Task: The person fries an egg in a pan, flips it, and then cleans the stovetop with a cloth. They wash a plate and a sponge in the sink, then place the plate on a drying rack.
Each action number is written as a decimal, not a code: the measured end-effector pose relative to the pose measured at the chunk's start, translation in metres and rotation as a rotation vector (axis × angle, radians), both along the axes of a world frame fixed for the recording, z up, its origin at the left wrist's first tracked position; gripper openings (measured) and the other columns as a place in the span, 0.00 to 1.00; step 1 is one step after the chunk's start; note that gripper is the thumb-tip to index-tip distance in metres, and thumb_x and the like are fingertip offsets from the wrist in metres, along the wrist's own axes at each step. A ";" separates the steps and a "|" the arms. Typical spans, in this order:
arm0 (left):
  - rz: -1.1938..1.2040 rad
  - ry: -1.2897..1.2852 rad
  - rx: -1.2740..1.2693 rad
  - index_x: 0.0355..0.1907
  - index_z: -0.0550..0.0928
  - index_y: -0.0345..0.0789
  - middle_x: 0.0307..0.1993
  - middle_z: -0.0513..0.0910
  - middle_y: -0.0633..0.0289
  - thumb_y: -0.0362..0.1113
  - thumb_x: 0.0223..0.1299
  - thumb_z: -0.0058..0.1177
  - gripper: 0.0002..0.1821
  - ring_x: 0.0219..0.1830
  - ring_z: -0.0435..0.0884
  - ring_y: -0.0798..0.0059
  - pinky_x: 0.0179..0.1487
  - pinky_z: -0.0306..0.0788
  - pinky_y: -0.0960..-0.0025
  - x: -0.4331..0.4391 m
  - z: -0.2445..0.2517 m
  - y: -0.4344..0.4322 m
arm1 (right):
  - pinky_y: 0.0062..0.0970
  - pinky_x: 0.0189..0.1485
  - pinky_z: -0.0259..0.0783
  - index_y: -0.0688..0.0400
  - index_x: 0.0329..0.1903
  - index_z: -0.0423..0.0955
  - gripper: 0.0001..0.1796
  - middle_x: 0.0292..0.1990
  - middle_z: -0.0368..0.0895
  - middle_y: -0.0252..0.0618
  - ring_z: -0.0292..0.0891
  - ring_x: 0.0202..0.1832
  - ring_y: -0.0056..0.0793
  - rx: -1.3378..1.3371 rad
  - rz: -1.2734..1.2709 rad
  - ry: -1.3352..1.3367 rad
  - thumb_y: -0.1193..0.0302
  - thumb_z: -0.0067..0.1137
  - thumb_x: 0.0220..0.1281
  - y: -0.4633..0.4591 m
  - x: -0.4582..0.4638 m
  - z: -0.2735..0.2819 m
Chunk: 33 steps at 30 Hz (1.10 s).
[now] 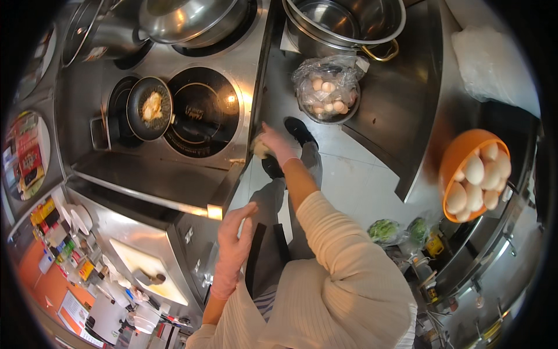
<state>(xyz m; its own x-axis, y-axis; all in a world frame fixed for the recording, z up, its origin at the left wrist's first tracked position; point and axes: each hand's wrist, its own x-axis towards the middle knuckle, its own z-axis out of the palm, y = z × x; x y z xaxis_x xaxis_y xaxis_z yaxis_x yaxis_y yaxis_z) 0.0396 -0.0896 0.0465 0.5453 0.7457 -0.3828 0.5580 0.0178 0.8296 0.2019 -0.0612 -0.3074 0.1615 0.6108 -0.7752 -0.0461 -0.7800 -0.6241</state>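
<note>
My right hand, in a clear pinkish glove, reaches down beside the stove counter's front edge and holds a pale, crumpled cloth. My left hand, gloved the same way, hovers near the counter corner with its fingers apart and nothing in it. On the stove at the left, a small black frying pan holds a cooked egg. A bare black cooking plate lies beside the pan, under its handle. Ahead of me, a metal bowl holds eggshells in a clear plastic bag.
An orange bowl of whole eggs stands at the right. Large metal pots are at the top. A white cutting board bears a cleaver at the lower left. Bagged greens lie at the lower right.
</note>
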 end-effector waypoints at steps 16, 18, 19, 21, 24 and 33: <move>1.063 0.078 -0.752 0.70 0.57 0.34 0.68 0.58 0.50 0.41 0.57 0.63 0.41 0.70 0.57 0.56 0.70 0.55 0.56 -0.017 -0.209 0.234 | 0.30 0.60 0.65 0.54 0.71 0.59 0.31 0.54 0.76 0.54 0.71 0.58 0.44 0.037 -0.106 0.163 0.70 0.48 0.65 0.030 -0.018 -0.052; 1.078 -0.171 -0.763 0.61 0.70 0.37 0.55 0.76 0.55 0.42 0.59 0.62 0.29 0.57 0.75 0.63 0.61 0.69 0.62 -0.017 -0.238 0.243 | 0.26 0.51 0.70 0.54 0.69 0.64 0.28 0.44 0.82 0.49 0.78 0.46 0.34 0.021 0.070 -0.018 0.68 0.49 0.66 0.038 -0.001 -0.038; 1.055 -0.254 -0.751 0.54 0.72 0.38 0.46 0.76 0.59 0.41 0.60 0.62 0.23 0.48 0.75 0.67 0.52 0.70 0.65 -0.017 -0.247 0.245 | 0.29 0.53 0.71 0.55 0.66 0.67 0.26 0.46 0.81 0.51 0.77 0.49 0.39 0.049 0.151 -0.161 0.68 0.50 0.65 0.041 0.011 -0.027; 1.029 -0.385 -0.707 0.40 0.78 0.40 0.27 0.76 0.68 0.41 0.61 0.61 0.11 0.29 0.76 0.76 0.36 0.72 0.73 -0.018 -0.254 0.248 | 0.33 0.55 0.71 0.57 0.59 0.71 0.22 0.49 0.80 0.53 0.77 0.53 0.44 -0.032 0.248 -0.363 0.67 0.54 0.61 0.042 0.035 0.005; 1.195 -0.285 -0.595 0.30 0.75 0.40 0.18 0.69 0.71 0.39 0.62 0.59 0.10 0.18 0.67 0.79 0.24 0.64 0.74 -0.017 -0.244 0.242 | 0.35 0.53 0.72 0.62 0.47 0.73 0.17 0.49 0.80 0.50 0.77 0.53 0.46 0.076 -0.277 -0.252 0.68 0.61 0.56 0.036 0.080 0.069; 1.245 -0.153 -0.300 0.27 0.73 0.37 0.17 0.69 0.69 0.33 0.61 0.56 0.09 0.17 0.67 0.79 0.22 0.62 0.74 -0.004 -0.135 0.208 | 0.38 0.45 0.72 0.59 0.42 0.75 0.11 0.38 0.78 0.45 0.75 0.43 0.47 0.876 0.048 -0.833 0.71 0.60 0.56 0.139 0.104 0.154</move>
<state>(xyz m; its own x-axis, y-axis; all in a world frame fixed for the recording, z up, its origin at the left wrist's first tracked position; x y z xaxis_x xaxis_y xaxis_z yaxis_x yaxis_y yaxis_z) 0.0356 0.1188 -0.0881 -0.3984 0.6770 -0.6188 -0.0691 0.6506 0.7563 0.3058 0.0776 -0.1536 0.3774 0.8955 0.2358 0.6390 -0.0676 -0.7662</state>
